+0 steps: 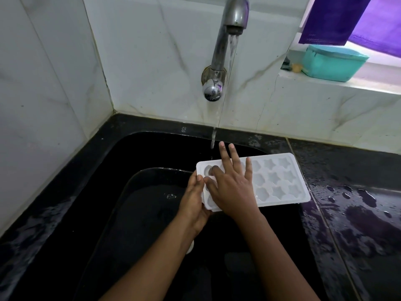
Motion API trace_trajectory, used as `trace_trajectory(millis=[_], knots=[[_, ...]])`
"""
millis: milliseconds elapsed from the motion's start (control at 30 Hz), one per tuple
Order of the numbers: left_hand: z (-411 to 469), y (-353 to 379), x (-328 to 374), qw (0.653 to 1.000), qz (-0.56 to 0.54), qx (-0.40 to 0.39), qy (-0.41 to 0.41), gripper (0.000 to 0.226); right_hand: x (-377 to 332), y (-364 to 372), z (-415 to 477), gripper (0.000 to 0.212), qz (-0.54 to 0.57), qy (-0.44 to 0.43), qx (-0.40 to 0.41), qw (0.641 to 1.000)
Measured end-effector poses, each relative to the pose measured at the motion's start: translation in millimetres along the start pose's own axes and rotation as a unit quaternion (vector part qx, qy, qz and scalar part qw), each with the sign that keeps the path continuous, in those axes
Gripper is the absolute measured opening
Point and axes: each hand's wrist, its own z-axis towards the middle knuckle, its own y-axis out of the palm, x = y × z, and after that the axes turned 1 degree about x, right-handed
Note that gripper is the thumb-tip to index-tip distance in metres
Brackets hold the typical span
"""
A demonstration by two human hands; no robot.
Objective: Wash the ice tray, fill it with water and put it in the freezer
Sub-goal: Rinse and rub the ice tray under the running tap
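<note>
Two hands: both on your ice tray [280, 179].
Left hand [194, 198]: grips the tray's end, steadying it over the sink [108, 161].
Right hand [234, 187]: flat, fingers spread, rubbing the cells.
Tap [235, 16]: running; water falls just beyond the tray.

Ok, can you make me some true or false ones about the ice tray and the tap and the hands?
1. Water is running from the tap. True.
2. The ice tray is blue. False: it is white.
3. The left hand holds the tray's end. True.
4. The right hand is turning the tap. False: it lies flat on top of the tray with fingers spread.
5. The tray is held over the black sink. True.
6. The teal container sits inside the sink. False: it sits on the ledge up by the window.
</note>
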Motion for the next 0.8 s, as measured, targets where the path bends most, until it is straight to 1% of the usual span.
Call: trace_trajectory(millis=[67, 167, 267, 333, 433, 567, 633, 800], knots=[[1, 3, 0, 1.000, -0.004, 0.007, -0.001, 0.028, -2, 1, 2, 0.041, -0.028, 0.007, 0.017, 0.999], [7, 4, 4, 1.000, -0.021, 0.011, 0.007, 0.031, -2, 4, 8, 0.028, -0.019, 0.007, -0.051, 0.998], [11, 4, 5, 1.000, -0.017, 0.015, 0.015, 0.030, 3, -1, 15, 0.024, -0.003, 0.003, -0.066, 0.998], [10, 7, 4, 1.000, -0.011, 0.015, 0.017, 0.029, 5, -6, 19, 0.022, -0.031, 0.000, -0.074, 0.997], [13, 12, 4, 1.000, -0.010, 0.017, 0.015, 0.026, 5, -9, 23, 0.023, -0.066, -0.007, -0.075, 0.995], [20, 14, 9, 0.999, -0.023, 0.014, 0.025, 0.030, 5, -13, 30, 0.030, -0.016, -0.020, -0.106, 0.994], [19, 13, 10, 0.999, -0.013, 0.011, 0.039, 0.028, 7, -17, 35, 0.031, -0.012, -0.013, -0.118, 0.993], [22, 17, 14, 0.999, -0.018, 0.003, 0.043, 0.032, 4, -20, 38, 0.028, -0.067, -0.023, -0.087, 0.994]])
